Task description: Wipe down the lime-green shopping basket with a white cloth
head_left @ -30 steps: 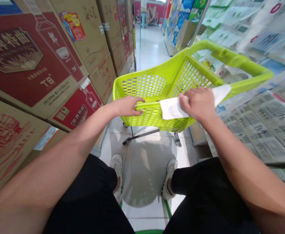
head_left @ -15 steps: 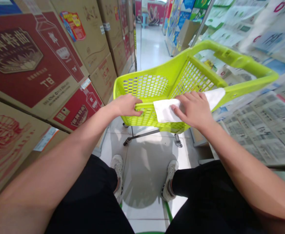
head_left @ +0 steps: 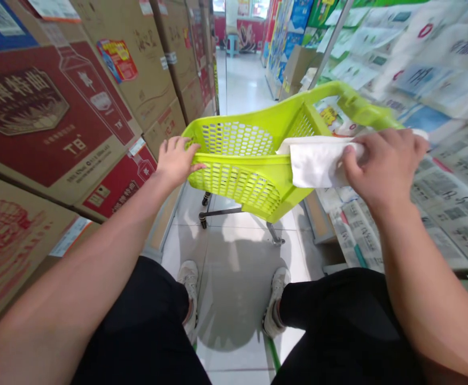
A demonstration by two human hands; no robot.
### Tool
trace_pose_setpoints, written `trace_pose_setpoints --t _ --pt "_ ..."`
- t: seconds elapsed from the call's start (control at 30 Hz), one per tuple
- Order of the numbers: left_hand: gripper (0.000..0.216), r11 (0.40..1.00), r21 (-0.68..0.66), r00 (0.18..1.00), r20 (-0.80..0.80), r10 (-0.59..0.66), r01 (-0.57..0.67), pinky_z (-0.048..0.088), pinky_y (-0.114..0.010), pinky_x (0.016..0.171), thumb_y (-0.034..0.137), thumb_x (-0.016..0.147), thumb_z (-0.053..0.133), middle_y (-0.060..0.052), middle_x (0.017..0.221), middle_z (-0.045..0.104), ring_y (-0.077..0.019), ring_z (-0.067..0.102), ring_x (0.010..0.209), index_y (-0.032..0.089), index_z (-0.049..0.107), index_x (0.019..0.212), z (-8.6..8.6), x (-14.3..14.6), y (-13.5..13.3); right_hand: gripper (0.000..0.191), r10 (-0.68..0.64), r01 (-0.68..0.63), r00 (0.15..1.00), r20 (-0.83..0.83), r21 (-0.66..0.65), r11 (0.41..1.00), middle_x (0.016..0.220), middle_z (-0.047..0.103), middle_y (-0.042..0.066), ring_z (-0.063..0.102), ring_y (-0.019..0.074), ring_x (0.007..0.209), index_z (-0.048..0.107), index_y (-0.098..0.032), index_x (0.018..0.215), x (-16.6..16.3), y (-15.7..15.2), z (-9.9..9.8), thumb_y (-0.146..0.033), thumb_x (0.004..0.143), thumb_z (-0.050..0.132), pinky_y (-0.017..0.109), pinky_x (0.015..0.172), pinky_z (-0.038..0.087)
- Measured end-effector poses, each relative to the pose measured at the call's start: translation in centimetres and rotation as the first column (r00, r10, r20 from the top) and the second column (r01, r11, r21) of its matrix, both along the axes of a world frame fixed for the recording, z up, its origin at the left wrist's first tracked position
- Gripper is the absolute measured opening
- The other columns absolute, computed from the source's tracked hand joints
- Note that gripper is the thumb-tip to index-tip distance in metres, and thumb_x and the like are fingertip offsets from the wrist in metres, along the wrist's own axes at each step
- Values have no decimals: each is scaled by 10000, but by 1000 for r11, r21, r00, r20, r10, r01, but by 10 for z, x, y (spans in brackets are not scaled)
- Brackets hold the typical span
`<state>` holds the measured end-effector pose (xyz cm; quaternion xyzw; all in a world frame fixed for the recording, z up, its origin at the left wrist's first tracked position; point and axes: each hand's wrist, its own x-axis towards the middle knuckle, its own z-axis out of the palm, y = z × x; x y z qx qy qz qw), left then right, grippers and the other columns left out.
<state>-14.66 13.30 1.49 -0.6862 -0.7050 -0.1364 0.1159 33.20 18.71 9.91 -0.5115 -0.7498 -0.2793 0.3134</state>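
At the lime cart (head_left: 284,187): R hand (head_left: 390,166) pinches white cloth (head_left: 318,163) over the rim (head_left: 242,159)

From where I'm standing, cloth's on the cart's near-side rim, twd the handle end, folded over so a flap hangs down the outside. R hand's closed on it, thumb on outer face, fingers over the top & partly hidden. L hand (head_left: 178,160) is at the cart's other end, half-curled round the rim corner, thumb below, fingers above: loose hold, nothing else in it AFAICT.

Doing it well, IMO: keep cloth wrapped on both faces of the rim, press evenly btwn thumb & fingers, flatten any bunching, & let L hand brace so the cart doesn't roll on its casters (head_left: 203,220).

Labels: L of cart, big red-printed carton (head_left: 29,101) reads 牌特曲 (1st char. unclear to me), plus "T8" nr a drawn bottle. Smaller red carton (head_left: 117,192), btwn that & the cart, has similar lettering. Red/yellow sticker (head_left: 117,60), up & L of cart: can't read. R of cart, wrapped packs (head_left: 446,198) w/ black handwritten figs., too blurred to be sure.
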Motion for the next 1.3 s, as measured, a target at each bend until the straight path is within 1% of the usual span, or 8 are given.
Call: trace_pose_setpoints --t 0.17,0.33,0.4,0.5,0.8,1.0,1.17,1.3 --pt "616 975 117 954 256 153 -188 399 -706 1213 495 1033 609 -184 1714 393 -501 388 1536 305 547 1616 -12 21 5 373 229 -227 973 30 -49 973 1065 808 123 712 335 1042 808 -234 1118 -20 -33 16 -483 1021 547 539 1008 463" --pt "558 950 311 858 490 -152 -9 458 -638 1207 566 1055 552 -194 1482 565 -412 556 1407 253 602 1514 4 75 6 358 347 -338 928 -132 84 937 1147 822 124 741 349 1099 796 -233 1195 -26 -53 27 -444 1040 552 555 1036 489" --pt "519 920 366 724 596 -348 140 525 -563 1160 640 1088 488 -128 1272 663 -332 663 1232 275 631 1427 15 99 0 365 353 -350 924 -149 47 936 1200 818 134 723 379 1151 795 -237 1202 -28 -54 28 -467 1040 562 599 1063 478" --pt "572 911 342 506 757 -413 232 589 -540 1058 747 1061 508 -73 1048 699 -300 723 1053 286 651 1367 25 123 -9 309 428 -448 880 -209 -59 892 1110 823 111 711 369 1153 801 -277 1111 -35 -54 30 -473 1050 570 599 1060 501" --pt "617 938 341 -88 938 -335 69 674 -428 832 523 892 854 -70 1062 787 -279 791 967 278 614 1405 24 99 4 216 596 -775 551 -584 -93 625 1192 804 46 765 303 1102 795 -331 1156 -77 -69 35 -465 987 792 525 1025 606" --pt "499 906 412 -149 906 -395 100 666 -443 962 424 878 854 -75 1204 804 -321 763 1197 245 693 1315 51 92 -8 145 549 -865 251 -797 69 497 1047 829 32 785 246 960 815 -278 1042 -100 -60 46 -353 934 875 439 905 635" --pt "436 873 481 -189 867 -461 81 639 -458 1048 433 902 822 -39 1208 810 -297 736 1232 258 726 1290 83 102 -30 276 613 -762 130 -779 317 564 884 788 30 703 190 747 826 -239 1009 -98 -16 51 -444 862 937 357 688 543" --pt "542 853 514 -68 858 -510 89 630 -512 1112 490 913 815 -51 1278 796 -334 705 1319 274 665 1387 100 109 -48 258 560 -726 175 -810 278 629 988 806 80 738 250 847 777 -243 1042 -87 16 47 -428 886 867 462 807 594"
